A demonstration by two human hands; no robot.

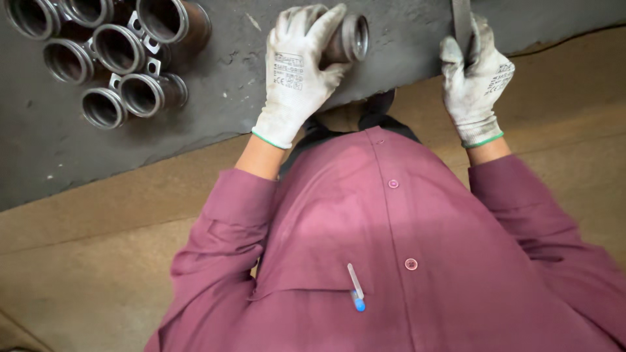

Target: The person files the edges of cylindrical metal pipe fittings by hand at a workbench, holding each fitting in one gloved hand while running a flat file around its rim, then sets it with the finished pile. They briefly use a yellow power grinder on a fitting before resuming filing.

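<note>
Here, left hand [297,72] fingers curled round metal fitting [347,39], right hand [475,78] clasping flat bar [462,23].

Both hands are gloved in worn white knit gloves with green cuffs. The left hand [297,72] is extended over the near edge of the bench [59,153], back turned upward, fingers curled closed around a short metal pipe fitting [347,40]. The left forearm is bare between glove and a rolled maroon sleeve. The right hand [475,81] is raised at the same near edge, fingers clenched around a flat grey metal bar [462,23]. The right wrist is exposed; both elbows are bent outward.
</note>
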